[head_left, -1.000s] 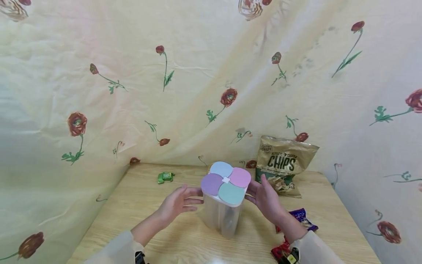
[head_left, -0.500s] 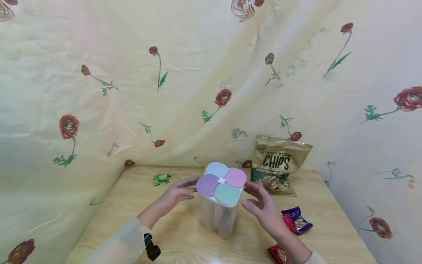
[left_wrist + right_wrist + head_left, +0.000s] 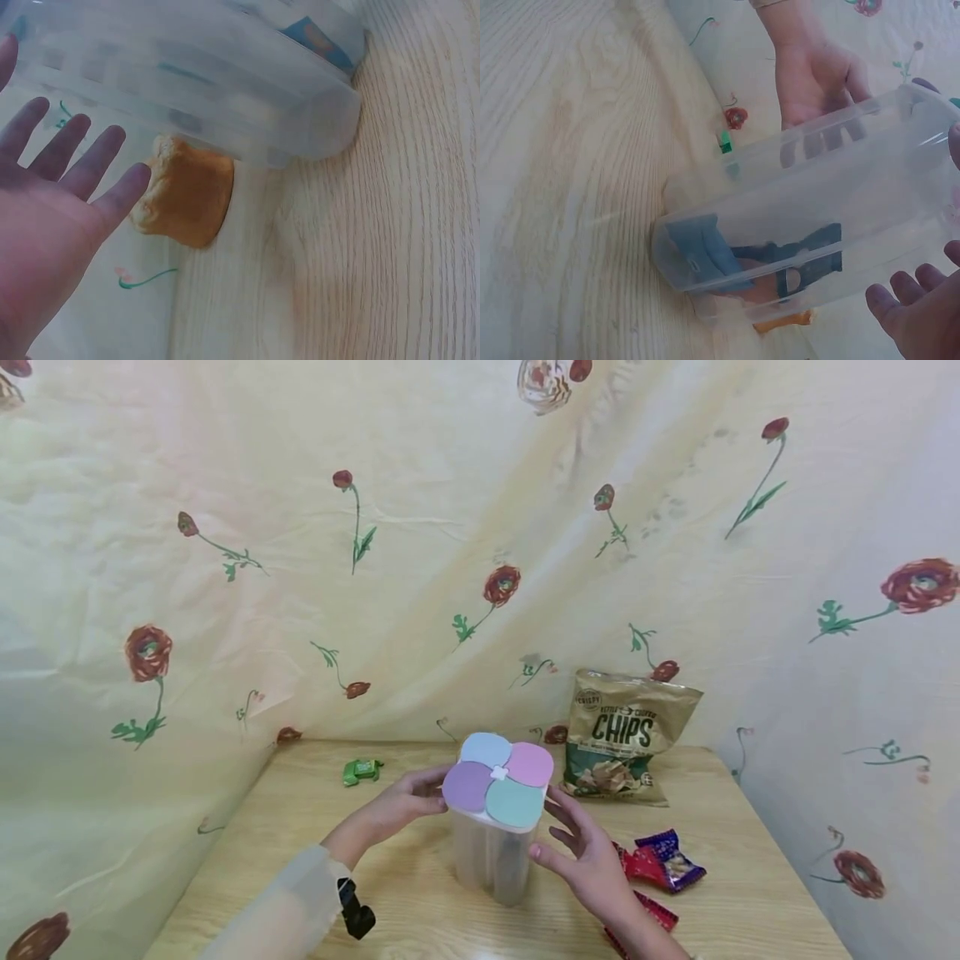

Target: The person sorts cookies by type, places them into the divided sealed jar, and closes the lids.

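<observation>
A tall translucent storage container [image 3: 491,860] stands upright on the table, under a lid [image 3: 468,787] with purple, blue, pink and green petals. My left hand [image 3: 396,808] lies along its left side near the rim. Its fingers look straight and spread in the left wrist view. On the other side, my right hand [image 3: 588,856] has its fingers along the wall and its thumb toward the front. The right wrist view shows these fingers [image 3: 907,289] loosely bent right beside the wall. Through that wall, dark blue packaging [image 3: 705,251] shows in the lower part.
Behind the container sits a brown bread-shaped thing [image 3: 187,196]. A bag of chips [image 3: 626,739] leans at the back right. Red and purple snack packets [image 3: 678,862] lie to the right, another red packet [image 3: 660,912] nearer. A green wrapped packet [image 3: 363,772] lies at the back left.
Both hands have drawn in closer around the container. The right hand has come lower and nearer, its thumb now toward the front. The container stays upright on the table.
</observation>
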Available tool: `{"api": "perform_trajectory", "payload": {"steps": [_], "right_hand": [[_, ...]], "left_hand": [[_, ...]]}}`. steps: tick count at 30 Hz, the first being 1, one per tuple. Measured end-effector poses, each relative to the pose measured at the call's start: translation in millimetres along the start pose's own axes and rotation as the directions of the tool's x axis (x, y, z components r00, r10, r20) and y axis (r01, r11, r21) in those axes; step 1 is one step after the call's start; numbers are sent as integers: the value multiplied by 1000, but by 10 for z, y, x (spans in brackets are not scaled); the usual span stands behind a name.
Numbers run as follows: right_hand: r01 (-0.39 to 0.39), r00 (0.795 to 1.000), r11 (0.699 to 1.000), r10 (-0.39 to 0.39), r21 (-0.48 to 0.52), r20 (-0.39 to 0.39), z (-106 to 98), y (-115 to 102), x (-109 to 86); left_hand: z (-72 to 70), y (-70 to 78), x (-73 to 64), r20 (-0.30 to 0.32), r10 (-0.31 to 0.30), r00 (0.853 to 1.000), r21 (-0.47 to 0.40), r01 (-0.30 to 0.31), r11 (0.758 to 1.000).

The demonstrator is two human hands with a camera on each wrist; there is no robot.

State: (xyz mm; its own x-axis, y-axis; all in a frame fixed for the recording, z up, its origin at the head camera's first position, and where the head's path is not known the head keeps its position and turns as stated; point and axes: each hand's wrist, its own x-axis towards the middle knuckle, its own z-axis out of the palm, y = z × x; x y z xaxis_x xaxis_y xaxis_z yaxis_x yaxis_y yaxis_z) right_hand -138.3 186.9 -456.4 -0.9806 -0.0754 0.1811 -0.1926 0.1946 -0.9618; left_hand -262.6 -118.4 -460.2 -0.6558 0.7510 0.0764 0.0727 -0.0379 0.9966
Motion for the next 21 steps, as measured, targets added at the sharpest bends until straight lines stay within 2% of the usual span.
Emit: {"api": "perform_trajectory", "payload": {"steps": [5, 11, 16, 21], "right_hand": [[5, 999, 1000, -5, 2, 48, -34, -22, 51], [32, 989, 999, -35, 24, 141, -151, -5, 156], [6, 963, 995, -33, 102, 267, -269, 19, 260], [19, 936, 991, -64, 132, 346, -381, 33, 365]], "left_hand": [[14, 26, -39, 25, -2, 1000, -2, 2, 1000], [69, 34, -90, -46, -34, 998, -20, 33, 999], [137, 20, -114, -105, -36, 994, -14, 34, 999], [197, 24, -130, -139, -26, 990, 4, 27, 1000]]}}
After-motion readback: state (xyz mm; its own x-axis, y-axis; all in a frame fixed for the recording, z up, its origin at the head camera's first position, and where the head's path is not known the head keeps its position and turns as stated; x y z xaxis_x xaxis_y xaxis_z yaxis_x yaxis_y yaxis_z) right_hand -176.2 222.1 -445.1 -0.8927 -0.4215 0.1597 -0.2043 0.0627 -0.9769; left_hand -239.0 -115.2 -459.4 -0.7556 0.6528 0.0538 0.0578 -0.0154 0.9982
